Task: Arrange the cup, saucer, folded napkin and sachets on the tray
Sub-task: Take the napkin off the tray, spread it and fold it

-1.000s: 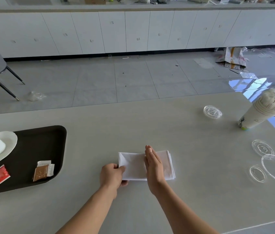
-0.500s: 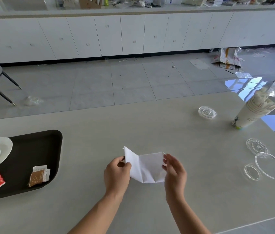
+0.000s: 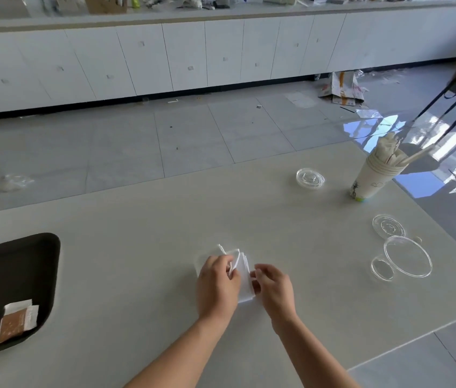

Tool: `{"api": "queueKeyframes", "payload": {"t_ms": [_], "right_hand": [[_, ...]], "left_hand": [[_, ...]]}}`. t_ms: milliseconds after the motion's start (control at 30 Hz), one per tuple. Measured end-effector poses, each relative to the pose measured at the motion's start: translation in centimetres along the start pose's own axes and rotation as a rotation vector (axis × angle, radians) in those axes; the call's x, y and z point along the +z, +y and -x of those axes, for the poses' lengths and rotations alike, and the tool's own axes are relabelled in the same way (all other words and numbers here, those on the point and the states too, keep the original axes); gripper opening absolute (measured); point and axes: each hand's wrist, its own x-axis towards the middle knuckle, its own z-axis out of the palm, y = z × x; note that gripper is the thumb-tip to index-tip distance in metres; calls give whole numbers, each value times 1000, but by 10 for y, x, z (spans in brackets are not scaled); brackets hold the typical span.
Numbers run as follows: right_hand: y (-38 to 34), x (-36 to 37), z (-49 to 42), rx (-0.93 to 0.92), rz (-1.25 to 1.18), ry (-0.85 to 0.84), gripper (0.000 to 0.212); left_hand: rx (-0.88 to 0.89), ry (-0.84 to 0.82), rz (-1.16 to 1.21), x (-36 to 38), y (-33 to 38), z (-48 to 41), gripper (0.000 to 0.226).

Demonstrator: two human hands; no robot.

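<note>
Since half a second ago the open sheet on the table (image 3: 137, 233) has closed into a narrow strip. A black tray (image 3: 25, 261) lies well left, bare tabletop between. The left hand (image 3: 218, 284) and right hand (image 3: 274, 287) grasp the napkin (image 3: 245, 278) with curled fingers, its long axis pointing away from the person. A paper cup (image 3: 372, 177), clear lids (image 3: 407, 256) and, in the tray, a brown sachet (image 3: 15, 322) lie well apart from it.

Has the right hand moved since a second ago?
Yes. Measured against the black plastic tray, the right hand has shifted rightward, toward the small round clear lid. It grips the white paper napkin.
</note>
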Motion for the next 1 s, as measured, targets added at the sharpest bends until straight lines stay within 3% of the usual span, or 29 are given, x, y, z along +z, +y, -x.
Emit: {"api": "queueKeyframes", "payload": {"t_ms": [100, 233, 333, 467, 567, 633, 767, 900, 1000], "right_hand": [[2, -2, -4, 11, 0, -29, 20], [1, -4, -10, -23, 146, -75, 28], [0, -4, -14, -63, 257, -79, 34], [-1, 1, -13, -175, 501, -65, 13], [7, 5, -9, -286, 707, -43, 24], [10, 7, -6, -316, 753, 15, 28], [17, 9, 0, -377, 783, 69, 41], [22, 7, 2, -532, 951, -78, 87], [19, 7, -8, -590, 1064, -179, 86]], "left_hand": [[113, -43, -68, 18, -2, 2, 23], [220, -114, -115, 27, -3, 13, 13], [316, -138, -186, 26, -20, 21, 19], [410, -306, -44, 17, -51, 14, 27], [512, -205, -27, 5, -65, 3, 22], [627, -131, -225, 3, -70, -9, 26], [542, -366, -627, 14, -74, -25, 82], [446, -407, -672, 32, -84, -26, 87], [459, -434, -680, 32, -86, -28, 89]]}}
